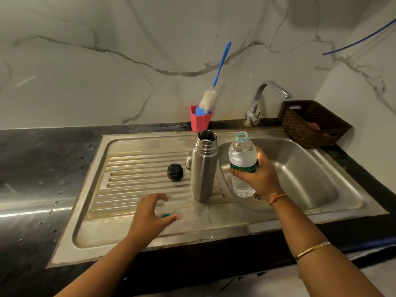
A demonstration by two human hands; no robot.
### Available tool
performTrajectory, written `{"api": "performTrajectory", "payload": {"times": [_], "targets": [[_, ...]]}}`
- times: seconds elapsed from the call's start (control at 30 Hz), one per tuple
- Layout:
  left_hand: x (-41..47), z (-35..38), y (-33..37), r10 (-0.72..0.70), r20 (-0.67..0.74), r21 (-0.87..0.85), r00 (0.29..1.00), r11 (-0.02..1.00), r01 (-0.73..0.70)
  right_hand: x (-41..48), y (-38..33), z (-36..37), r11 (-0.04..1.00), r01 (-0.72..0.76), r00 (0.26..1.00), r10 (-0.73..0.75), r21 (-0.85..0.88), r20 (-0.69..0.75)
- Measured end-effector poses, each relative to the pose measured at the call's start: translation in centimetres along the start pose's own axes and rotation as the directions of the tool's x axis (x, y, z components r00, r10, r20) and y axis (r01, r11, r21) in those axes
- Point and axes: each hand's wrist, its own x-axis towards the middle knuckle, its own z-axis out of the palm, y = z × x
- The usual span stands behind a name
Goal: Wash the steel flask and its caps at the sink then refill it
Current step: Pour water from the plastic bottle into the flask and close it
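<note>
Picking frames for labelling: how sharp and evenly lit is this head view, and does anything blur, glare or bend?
Head view: the left hand is motion-blurred by the green cap; the steel flask and the water bottle in the right hand are sharp; a glare streak crosses the dark counter; wide-angle bend curves the sink edges.

**A home kitchen, at the sink**

A steel sink (310,168) with a ribbed drainboard (139,168) is set in a dark stone counter (42,157), a bent tap (263,93) behind its basin. Marble-veined slabs cover the wall (85,61). A pink cup (200,122) holds a bottle brush (206,101); a woven basket (300,125) sits in the corner.
</note>
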Motion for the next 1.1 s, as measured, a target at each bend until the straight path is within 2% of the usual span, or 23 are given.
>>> {"api": "performTrajectory", "payload": {"times": [0.1,0.2,0.3,0.43,0.67,1.1], "targets": [[1.7,-0.5,3.4,0.012,-0.066,-0.061,0.998,0.998,-0.016,0.6,-1.4,-0.7,0.996,0.069,0.997,-0.068,-0.057,0.028],[3.9,-0.5,7.2,0.049,-0.114,-0.154,0.992,0.986,-0.066,1.7,-2.6,-1.4,0.973,0.134,0.989,-0.12,-0.189,0.083],[6.0,-0.3,10.4,0.026,-0.097,-0.205,0.995,0.978,-0.045,2.9,-3.4,-1.9,0.921,0.185,0.979,-0.144,-0.344,0.141],[7.7,0.4,12.8,-0.018,-0.043,-0.227,0.999,0.974,0.008,4.1,-3.9,-2.4,0.863,0.207,0.974,-0.136,-0.46,0.182],[8.2,0.9,13.0,-0.01,-0.003,-0.352,1.0,0.936,0.008,5.2,-4.8,-3.0,0.738,0.25,0.958,-0.095,-0.627,0.269],[8.5,1.1,12.5,-0.035,-0.009,-0.39,0.999,0.92,0.029,6.4,-6.1,-3.4,0.572,0.312,0.943,-0.092,-0.759,0.318]]}}
